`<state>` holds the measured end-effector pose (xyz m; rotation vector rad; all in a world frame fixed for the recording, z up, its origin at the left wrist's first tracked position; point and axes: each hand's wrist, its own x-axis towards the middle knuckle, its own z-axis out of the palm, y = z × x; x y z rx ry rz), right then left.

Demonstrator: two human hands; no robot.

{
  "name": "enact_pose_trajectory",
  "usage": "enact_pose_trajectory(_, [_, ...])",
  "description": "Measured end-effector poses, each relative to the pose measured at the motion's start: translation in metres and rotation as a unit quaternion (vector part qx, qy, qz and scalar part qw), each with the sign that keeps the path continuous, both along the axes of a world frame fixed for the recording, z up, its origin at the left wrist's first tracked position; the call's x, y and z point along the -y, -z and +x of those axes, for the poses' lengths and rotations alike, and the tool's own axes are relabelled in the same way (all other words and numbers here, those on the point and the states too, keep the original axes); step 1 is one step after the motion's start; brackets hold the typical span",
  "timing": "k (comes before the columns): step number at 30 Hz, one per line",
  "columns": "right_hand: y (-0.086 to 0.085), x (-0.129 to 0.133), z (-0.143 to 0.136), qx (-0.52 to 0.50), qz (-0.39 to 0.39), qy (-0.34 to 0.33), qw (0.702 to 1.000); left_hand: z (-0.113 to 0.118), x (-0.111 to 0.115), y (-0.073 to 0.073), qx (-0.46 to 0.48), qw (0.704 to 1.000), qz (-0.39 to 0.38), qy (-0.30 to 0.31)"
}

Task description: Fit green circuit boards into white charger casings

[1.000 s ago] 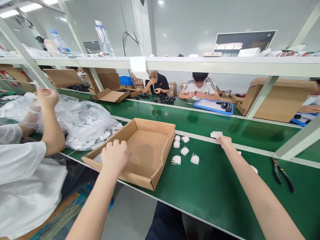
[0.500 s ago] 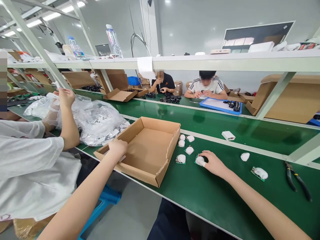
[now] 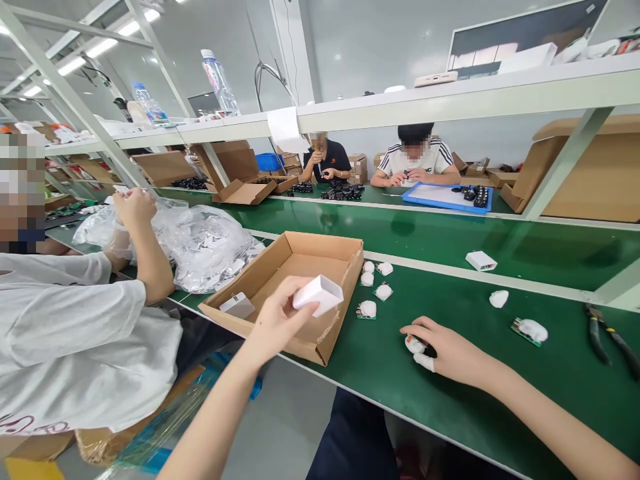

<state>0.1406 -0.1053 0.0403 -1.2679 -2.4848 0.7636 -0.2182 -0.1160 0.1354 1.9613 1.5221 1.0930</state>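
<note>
My left hand (image 3: pixel 277 323) is closed around a white plastic casing (image 3: pixel 323 295), its open end facing right, above the cardboard box (image 3: pixel 325 348). Another white casing (image 3: pixel 238 306) lies in the box's near left corner. On the green bench, my right hand (image 3: pixel 447 350) has its fingers round a small circuit board with a white covering (image 3: pixel 414 343); a white cot covers the thumb tip. Several similar white-covered boards (image 3: pixel 367 309) lie between the box and this hand. One more covered board (image 3: pixel 531 331) and a white lump (image 3: pixel 499 299) are farther right.
Black-handled pliers (image 3: pixel 603 333) lie at the right. A white casing (image 3: pixel 481 261) sits near the rail. A clear bag of white parts (image 3: pixel 210 247) is left of the box, beside a co-worker (image 3: pixel 85 333). Two people work across the bench below a shelf (image 3: pixel 350 120).
My left hand has come up out of the box holding a white casing. My right hand has drawn the covered board slightly nearer and away from the others. The view has shifted slightly.
</note>
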Motion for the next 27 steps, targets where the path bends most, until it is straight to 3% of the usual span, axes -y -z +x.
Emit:
enact_pose_trajectory(2, [-0.012,-0.004,0.006,-0.013,-0.034,-0.018,0.999,0.027,0.014,0.01,0.138,0.989,-0.024,0.043])
enact_pose_trajectory(5, [-0.021,-0.011,0.015,-0.042,-0.086,-0.034,0.995,0.065,0.03,0.032,0.292,0.945,-0.078,0.123])
enact_pose_trajectory(9, [-0.013,-0.014,0.024,-0.095,-0.117,-0.024,0.988,0.103,0.043,0.066,0.382,0.89,-0.149,0.2])
enact_pose_trajectory(11, [-0.005,-0.014,0.029,-0.112,-0.113,0.018,0.987,0.117,0.046,0.081,0.382,0.891,-0.145,0.197])
enact_pose_trajectory(14, [0.0,-0.007,0.036,-0.124,-0.071,0.096,0.985,0.131,0.05,0.097,0.359,0.918,-0.084,0.148])
enact_pose_trajectory(16, [-0.001,0.005,0.036,-0.164,-0.029,0.146,0.975,0.137,0.054,0.103,0.34,0.931,-0.062,0.117])
enact_pose_trajectory(19, [-0.011,0.034,0.03,-0.268,-0.005,0.178,0.947,0.141,0.062,0.105,0.301,0.943,-0.09,0.112])
enact_pose_trajectory(23, [-0.022,0.074,0.018,-0.396,-0.028,0.173,0.901,0.144,0.067,0.101,0.297,0.933,-0.125,0.159])
enact_pose_trajectory(27, [-0.027,0.095,0.016,-0.472,-0.053,0.15,0.867,0.146,0.063,0.098,0.316,0.905,-0.15,0.242])
